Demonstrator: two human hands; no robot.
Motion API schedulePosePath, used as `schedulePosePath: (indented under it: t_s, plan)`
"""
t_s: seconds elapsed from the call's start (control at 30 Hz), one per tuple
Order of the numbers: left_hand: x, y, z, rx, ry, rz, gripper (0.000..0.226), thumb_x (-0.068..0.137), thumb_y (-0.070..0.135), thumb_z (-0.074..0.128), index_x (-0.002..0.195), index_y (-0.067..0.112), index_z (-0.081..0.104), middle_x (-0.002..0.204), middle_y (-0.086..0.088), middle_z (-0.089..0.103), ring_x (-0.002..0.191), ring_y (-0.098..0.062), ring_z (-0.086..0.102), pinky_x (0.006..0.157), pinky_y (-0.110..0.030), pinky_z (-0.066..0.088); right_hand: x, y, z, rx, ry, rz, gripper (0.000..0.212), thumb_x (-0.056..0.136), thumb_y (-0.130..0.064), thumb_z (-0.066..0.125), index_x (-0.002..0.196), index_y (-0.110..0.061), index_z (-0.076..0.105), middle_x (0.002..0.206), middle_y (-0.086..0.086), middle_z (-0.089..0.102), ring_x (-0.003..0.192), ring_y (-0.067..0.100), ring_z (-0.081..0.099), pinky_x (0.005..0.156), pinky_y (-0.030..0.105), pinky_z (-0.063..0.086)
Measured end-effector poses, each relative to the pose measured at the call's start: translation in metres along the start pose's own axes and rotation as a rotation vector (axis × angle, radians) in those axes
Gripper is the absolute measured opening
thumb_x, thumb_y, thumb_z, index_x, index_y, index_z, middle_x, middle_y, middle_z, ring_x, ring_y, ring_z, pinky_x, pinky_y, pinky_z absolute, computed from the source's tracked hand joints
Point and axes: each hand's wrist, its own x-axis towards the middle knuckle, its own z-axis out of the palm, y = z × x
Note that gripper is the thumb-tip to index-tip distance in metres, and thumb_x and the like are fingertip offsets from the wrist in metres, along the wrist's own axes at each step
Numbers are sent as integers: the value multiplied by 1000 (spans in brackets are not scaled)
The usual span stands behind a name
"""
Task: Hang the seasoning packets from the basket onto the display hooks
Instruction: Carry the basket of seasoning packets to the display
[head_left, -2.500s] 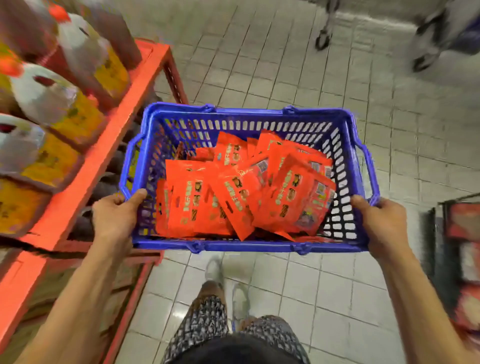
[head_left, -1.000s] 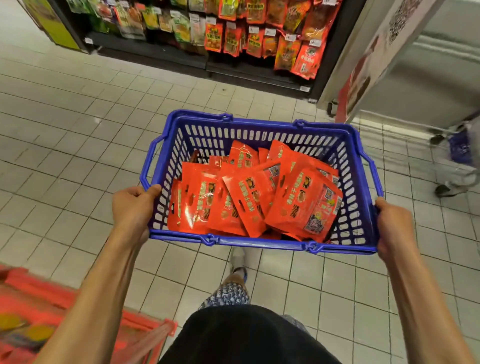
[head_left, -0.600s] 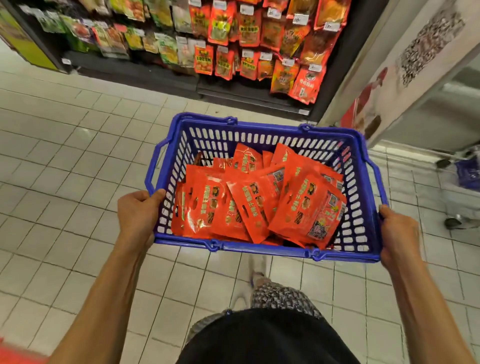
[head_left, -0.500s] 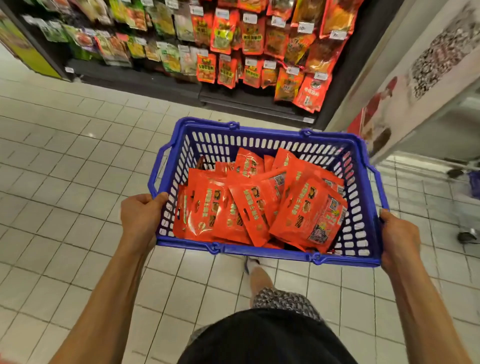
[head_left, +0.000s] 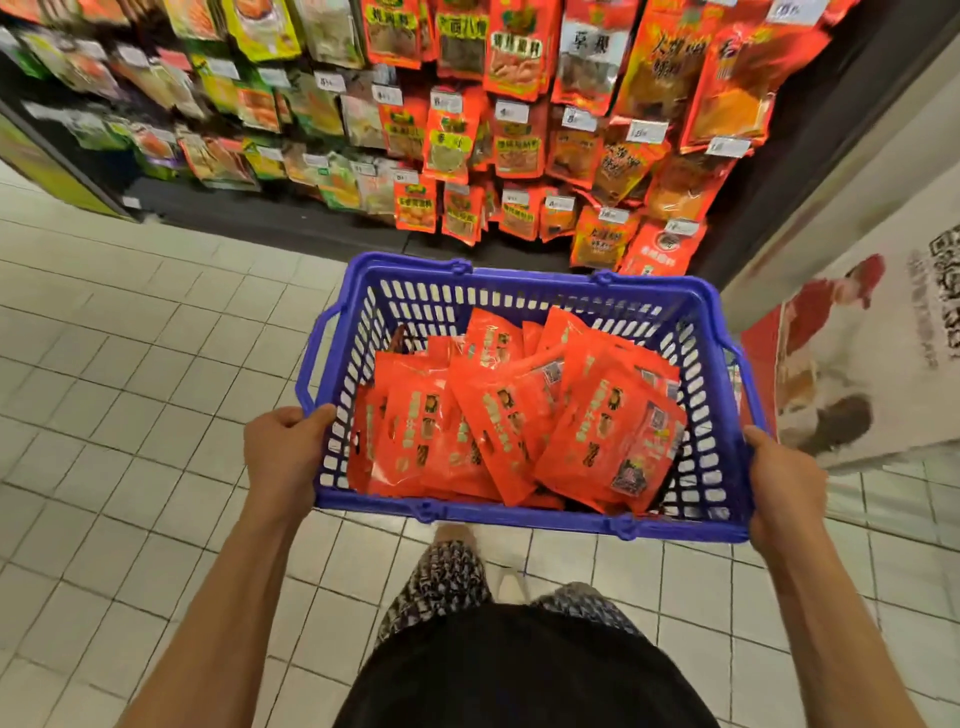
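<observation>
Display rack (head_left: 467, 130) of hanging packs fills the top of the frame, and just below it the blue basket (head_left: 524, 512) sits mid-frame, left hand (head_left: 283, 452) and right hand (head_left: 784, 488) each gripping a side rim, probably to keep the orange seasoning packets (head_left: 519, 415) level inside.

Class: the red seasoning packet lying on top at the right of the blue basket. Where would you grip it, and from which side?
Pinch the top packet at its upper edge, coming from above. It lies flat and tilted on the pile, face up, nothing covering it, while the basket walls block a side approach. Both the left hand and right hand hold the basket, so one must let go first.
</observation>
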Motion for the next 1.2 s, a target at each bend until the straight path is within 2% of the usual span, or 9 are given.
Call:
schedulePosePath:
  t_s: [0.2, 0.4, 0.57, 0.67, 0.83, 0.93, 1.03, 1.13, 1.2]
  plan:
    - [136, 42, 85, 16, -59, -48, 26, 81, 24, 78, 71, 5, 63, 61, 0, 73, 51, -15, 71, 45, -25, 52, 80, -46, 102, -43, 70, 57, 45, 53, -48, 73, 78, -12, 67, 80, 1, 76, 75, 29, 74, 81, 58, 61]
    - [262, 82, 174, 153, -100, -111, 22, 83, 21, 78, 68, 14, 62, 63, 0, 71, 46, -7, 66, 43, -21, 47, 135, -103, 207, -226, 211, 87, 42, 67, -49, 61, 78, -9, 67, 70, -1, 67, 72, 25, 67, 70, 43, 55]
    - [347, 76, 248, 352, -211, -186, 10, 90, 21, 71, 89, 10, 70, 83, -8, 75, 72, -23, 73, 66, -32, 56, 201, -110, 279, -350, 213, 106, 30, 82, -38, 54, 70, -11, 62, 75, 12, 65, 68, 28, 60, 66, 40, 46]
    - [404, 48, 302, 488, -300, -261, 8, 89, 19, 71, 83, 15, 68, 82, -10, 74, 77, -30, 72, 74, -38, 58, 264, -90, 323, -439, 209, 84, 34, 91, -32, 51, 65, -11, 58, 72, 19, 62, 70, 31, 56, 66, 38, 40]
    - [496, -39, 405, 618, -364, -373, 9, 85, 11, 72, 78, 7, 70, 78, -13, 74, 64, -24, 68, 58, -30, 51, 394, -19, 391, -564, 125, 127, 38, 98, -35, 51, 82, -4, 67, 81, 21, 64, 63, 21, 52, 54, 33, 34]
    - [542, -94, 470, 644, -327, -406, 9, 82, 12, 72, 82, 3, 71, 88, -21, 74, 77, -34, 70, 77, -44, 59, 465, 31, 427, -507, 186, 199, 41, 93, -39, 57, 94, -1, 72, 92, 23, 68, 84, 38, 63, 78, 47, 51]
    - [576, -140, 524, 677, -291, -392, 16, 83, 14, 73, 92, 0, 71, 95, -24, 72, 89, -39, 70, 88, -51, 58, 523, 73, 455, -517, 204, 209, 43, 91, -46, 57, 91, -6, 72, 91, 22, 67, 84, 38, 63, 78, 48, 51]
    - [598, -172, 562, 646, -256, -414, 9, 83, 11, 72, 81, 6, 65, 80, -15, 68, 69, -29, 65, 73, -40, 58, 570, 104, 476, -509, 223, 163, 36, 91, -47, 55, 83, -14, 67, 87, 18, 64, 82, 36, 60, 74, 43, 45]
    - [610, -191, 580, 610, -251, -422, 16, 84, 8, 71, 73, 11, 60, 73, -9, 64, 60, -22, 59, 61, -28, 49, 595, 121, 487, -472, 243, 116, 40, 91, -44, 53, 84, -8, 68, 84, 18, 63, 79, 34, 58, 72, 42, 42]
